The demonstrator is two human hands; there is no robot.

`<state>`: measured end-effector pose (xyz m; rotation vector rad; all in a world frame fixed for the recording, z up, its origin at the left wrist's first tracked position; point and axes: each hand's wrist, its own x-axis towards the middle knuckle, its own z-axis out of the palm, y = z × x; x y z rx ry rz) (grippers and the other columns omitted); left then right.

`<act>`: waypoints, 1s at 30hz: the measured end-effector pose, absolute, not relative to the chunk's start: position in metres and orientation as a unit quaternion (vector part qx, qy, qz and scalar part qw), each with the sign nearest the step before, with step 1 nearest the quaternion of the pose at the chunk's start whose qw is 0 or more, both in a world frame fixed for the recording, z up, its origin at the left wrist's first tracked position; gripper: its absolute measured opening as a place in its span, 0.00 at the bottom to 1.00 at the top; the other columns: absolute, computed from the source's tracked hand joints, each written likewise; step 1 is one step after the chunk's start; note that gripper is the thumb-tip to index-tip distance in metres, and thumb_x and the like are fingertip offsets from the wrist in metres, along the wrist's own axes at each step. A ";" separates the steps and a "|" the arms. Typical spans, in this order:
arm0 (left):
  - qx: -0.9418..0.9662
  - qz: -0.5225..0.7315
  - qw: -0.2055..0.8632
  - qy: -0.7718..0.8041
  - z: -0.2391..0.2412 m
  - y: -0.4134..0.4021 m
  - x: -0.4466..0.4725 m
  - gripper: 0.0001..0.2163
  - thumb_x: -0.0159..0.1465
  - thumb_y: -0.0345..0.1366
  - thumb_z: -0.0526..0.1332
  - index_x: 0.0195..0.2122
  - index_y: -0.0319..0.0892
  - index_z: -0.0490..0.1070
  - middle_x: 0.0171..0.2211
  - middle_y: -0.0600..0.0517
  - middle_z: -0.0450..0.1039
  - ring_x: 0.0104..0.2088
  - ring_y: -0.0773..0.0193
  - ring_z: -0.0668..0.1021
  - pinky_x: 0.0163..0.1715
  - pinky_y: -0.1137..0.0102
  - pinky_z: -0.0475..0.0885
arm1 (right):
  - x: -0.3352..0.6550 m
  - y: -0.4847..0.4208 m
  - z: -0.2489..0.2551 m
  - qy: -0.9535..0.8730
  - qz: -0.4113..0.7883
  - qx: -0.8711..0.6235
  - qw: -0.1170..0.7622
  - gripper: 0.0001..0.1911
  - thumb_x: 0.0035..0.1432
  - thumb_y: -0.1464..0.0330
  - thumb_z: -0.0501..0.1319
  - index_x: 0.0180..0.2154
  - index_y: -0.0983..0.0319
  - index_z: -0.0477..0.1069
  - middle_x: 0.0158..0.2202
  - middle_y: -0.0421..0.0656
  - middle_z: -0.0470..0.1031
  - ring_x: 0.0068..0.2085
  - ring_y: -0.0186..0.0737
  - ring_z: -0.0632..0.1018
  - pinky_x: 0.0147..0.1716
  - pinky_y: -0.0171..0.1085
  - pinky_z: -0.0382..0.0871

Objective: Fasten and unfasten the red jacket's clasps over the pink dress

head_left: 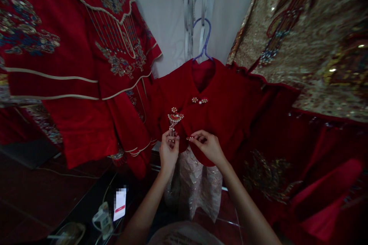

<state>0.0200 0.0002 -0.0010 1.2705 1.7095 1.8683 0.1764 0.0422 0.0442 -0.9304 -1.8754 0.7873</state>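
Observation:
A small red jacket [227, 111] hangs on a blue hanger [203, 42] in front of me, over a pale sequinned skirt [195, 183]. A pearl button clasp [199, 100] closes its upper front. My left hand [169, 152] pinches the jacket's left flap just under a beaded red and gold ornament [174, 118]. My right hand [207, 146] pinches the opposite edge at a small beaded fastener [190, 138]. Both hands are closed on the cloth, a few centimetres apart.
A large red embroidered robe [74, 65] hangs to the left and a gold sequinned garment [310, 38] to the right. More red fabric [316, 183] fills the lower right. A phone [120, 203] and a charger [102, 220] lie low on the left, on a dark surface.

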 end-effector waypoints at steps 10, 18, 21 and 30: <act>0.414 0.679 0.302 0.526 0.006 -0.011 0.024 0.15 0.56 0.38 0.63 0.43 0.37 0.73 0.37 0.46 0.79 0.33 0.63 0.80 0.34 0.69 0.76 | 0.153 0.039 0.046 -0.767 0.295 -0.338 0.458 0.07 0.55 0.66 0.61 0.36 0.58 0.75 0.33 0.40 0.78 0.32 0.35 0.77 0.34 0.34 0.70; 0.399 0.698 0.284 0.522 0.007 -0.006 0.021 0.13 0.53 0.36 0.65 0.38 0.36 0.75 0.38 0.45 0.79 0.37 0.63 0.80 0.42 0.66 0.75 | 0.143 0.031 0.036 -0.752 0.252 -0.369 0.484 0.08 0.58 0.66 0.57 0.38 0.58 0.74 0.36 0.42 0.75 0.33 0.36 0.76 0.32 0.34 0.71; 0.400 0.694 0.290 0.524 0.007 -0.006 0.020 0.12 0.53 0.34 0.65 0.38 0.36 0.76 0.37 0.45 0.79 0.36 0.63 0.81 0.42 0.66 0.75 | 0.140 0.028 0.033 -0.740 0.254 -0.372 0.499 0.09 0.59 0.66 0.57 0.39 0.58 0.74 0.37 0.42 0.75 0.35 0.36 0.76 0.32 0.34 0.71; 0.452 0.659 0.291 0.526 0.005 0.000 0.007 0.09 0.52 0.34 0.65 0.34 0.37 0.77 0.32 0.47 0.80 0.33 0.63 0.80 0.39 0.68 0.75 | 0.133 0.027 0.025 -0.727 0.264 -0.352 0.527 0.08 0.60 0.68 0.55 0.37 0.59 0.73 0.37 0.42 0.73 0.38 0.35 0.75 0.36 0.33 0.73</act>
